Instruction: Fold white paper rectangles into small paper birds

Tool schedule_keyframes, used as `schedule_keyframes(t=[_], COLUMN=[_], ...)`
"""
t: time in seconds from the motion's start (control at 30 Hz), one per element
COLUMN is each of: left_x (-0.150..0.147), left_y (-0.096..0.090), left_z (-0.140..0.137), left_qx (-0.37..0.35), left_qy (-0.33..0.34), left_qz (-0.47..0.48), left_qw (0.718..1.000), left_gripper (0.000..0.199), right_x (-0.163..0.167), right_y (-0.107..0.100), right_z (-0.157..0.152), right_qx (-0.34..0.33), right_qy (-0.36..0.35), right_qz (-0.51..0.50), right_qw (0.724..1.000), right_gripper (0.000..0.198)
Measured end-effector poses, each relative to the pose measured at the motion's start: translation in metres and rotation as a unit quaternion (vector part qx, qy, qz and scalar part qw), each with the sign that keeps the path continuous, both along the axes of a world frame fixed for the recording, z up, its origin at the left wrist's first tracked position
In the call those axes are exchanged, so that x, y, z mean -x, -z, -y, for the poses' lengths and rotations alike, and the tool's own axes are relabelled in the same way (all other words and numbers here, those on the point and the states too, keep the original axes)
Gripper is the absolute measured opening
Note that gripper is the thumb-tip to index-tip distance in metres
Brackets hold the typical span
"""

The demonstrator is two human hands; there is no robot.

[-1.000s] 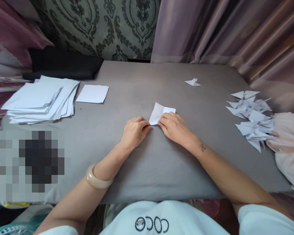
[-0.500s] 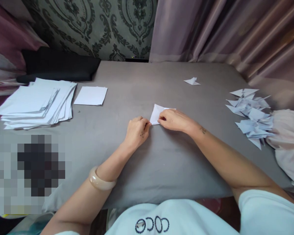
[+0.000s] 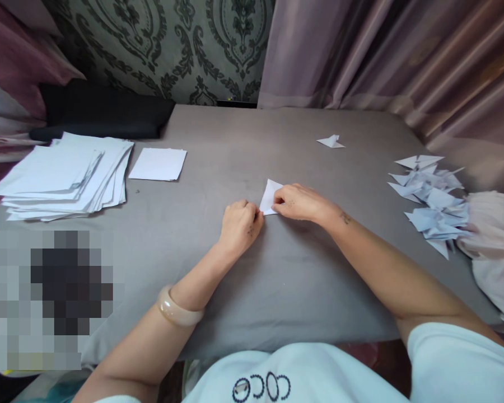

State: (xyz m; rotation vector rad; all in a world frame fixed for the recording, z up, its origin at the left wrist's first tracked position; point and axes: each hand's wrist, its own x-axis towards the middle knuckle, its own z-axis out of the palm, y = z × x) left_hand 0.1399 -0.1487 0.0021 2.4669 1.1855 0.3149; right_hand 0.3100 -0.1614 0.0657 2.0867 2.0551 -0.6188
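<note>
A small folded sheet of white paper (image 3: pixel 269 197) lies on the grey cloth in front of me. My left hand (image 3: pixel 242 225) pinches its near left corner between thumb and finger. Over its right part rests my right hand (image 3: pixel 299 201), fingers curled and pressed on the paper, so much of that side is hidden. Further back to the right sits a folded white paper piece (image 3: pixel 331 141) with pointed ends.
Large white sheets (image 3: pixel 67 173) are stacked at the left, beside a small pile of square paper (image 3: pixel 158 164). Several folded paper pieces (image 3: pixel 437 201) heap up at the right, against a pale cloth (image 3: pixel 487 224). A black folded item (image 3: pixel 105 112) lies at the back left.
The right hand's fingers have shifted slightly over the paper, and less of its upper right edge shows. The left hand keeps its pinch on the corner. The view has moved a little.
</note>
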Motion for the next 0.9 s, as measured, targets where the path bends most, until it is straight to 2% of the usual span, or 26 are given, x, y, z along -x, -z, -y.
schedule_keyframes(t=[0.27,0.4,0.57,0.67,0.8,0.9], left_x=[-0.002,0.0,-0.001,-0.001,0.004,0.006], left_y=[-0.001,0.003,0.01,0.01,0.008,0.009], left_z=[0.001,-0.001,-0.007,-0.011,-0.016,-0.018], left_qx=[0.024,0.027,0.075,0.13,0.23,0.221], left_qy=[-0.024,-0.037,-0.084,-0.101,-0.112,-0.12], left_qz=[-0.009,0.026,0.086,0.118,0.178,0.266], left_qw=[0.999,0.999,0.99,0.979,0.95,0.931], left_gripper=[0.02,0.013,0.002,0.004,0.011,0.014], right_x=[0.001,0.002,0.003,0.003,0.005,0.007], right_y=[-0.002,-0.003,0.001,0.003,0.004,0.004], right_z=[-0.004,-0.005,-0.004,-0.004,-0.002,-0.001], right_qx=[0.029,0.035,0.028,0.02,0.01,0.004], right_qy=[0.008,0.013,0.012,0.011,0.007,0.005], right_qz=[0.011,0.013,0.021,0.023,0.029,0.033], right_qw=[1.0,0.999,0.999,0.999,1.0,0.999], right_gripper=[0.02,0.022,0.022,0.022,0.022,0.021])
